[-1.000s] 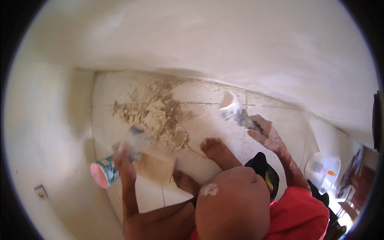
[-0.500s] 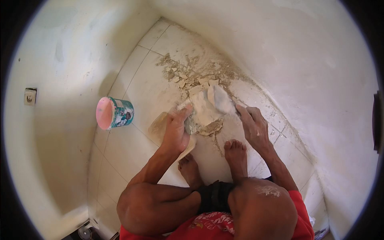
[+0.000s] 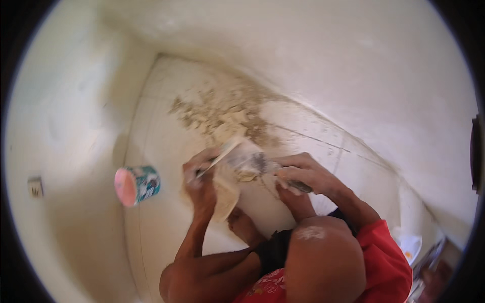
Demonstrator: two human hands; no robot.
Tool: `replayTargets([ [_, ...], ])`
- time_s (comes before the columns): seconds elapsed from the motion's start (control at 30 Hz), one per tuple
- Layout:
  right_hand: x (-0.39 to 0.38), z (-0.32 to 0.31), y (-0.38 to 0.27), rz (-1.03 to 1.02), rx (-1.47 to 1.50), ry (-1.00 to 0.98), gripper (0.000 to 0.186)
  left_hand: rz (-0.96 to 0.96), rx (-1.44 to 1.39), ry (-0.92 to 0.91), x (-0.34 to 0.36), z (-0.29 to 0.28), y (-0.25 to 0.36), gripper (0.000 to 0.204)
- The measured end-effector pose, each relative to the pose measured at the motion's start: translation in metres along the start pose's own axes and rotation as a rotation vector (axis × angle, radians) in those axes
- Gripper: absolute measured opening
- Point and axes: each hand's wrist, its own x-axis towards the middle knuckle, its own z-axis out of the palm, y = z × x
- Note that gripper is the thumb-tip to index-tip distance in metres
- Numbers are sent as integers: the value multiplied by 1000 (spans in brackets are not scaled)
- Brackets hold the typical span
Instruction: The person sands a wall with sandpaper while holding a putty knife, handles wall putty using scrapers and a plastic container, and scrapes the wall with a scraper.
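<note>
My left hand (image 3: 200,174) is closed around a thin, flat, pale scraper (image 3: 225,153), tilted nearly edge-on. In my right hand (image 3: 310,174) is a putty knife (image 3: 299,186), its dark handle showing under the fingers. The knife's broad blade, smeared with white and grey, points left and lies close to the scraper; whether they touch I cannot tell. Under my left wrist a shallow, pale plastic tray (image 3: 226,194) rests on the floor, partly hidden by the arm. Just beyond both hands lie broken, cream-coloured plaster flakes (image 3: 230,121). The picture is somewhat blurred.
A green tub with a pink inside (image 3: 126,187) lies tipped on its side at the left. Pale walls meet in a far corner, and a wall socket (image 3: 35,187) is on the left one. My bare feet (image 3: 245,224) are close below the hands. White-and-orange clutter (image 3: 411,247) stands lower right.
The view has swung, shifting the tub and debris. The scraper has gone from lying broad side up to nearly edge-on, and the right hand has turned, exposing the knife's handle.
</note>
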Motion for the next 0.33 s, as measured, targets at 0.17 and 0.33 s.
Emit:
replayTargets([
  [0.17, -15, -11, 24, -73, 159, 32, 44, 205, 129, -162, 0, -17, -13, 16],
  [0.33, -37, -44, 44, -62, 19, 265, 58, -6, 199, -191, -22, -12, -30, 18],
])
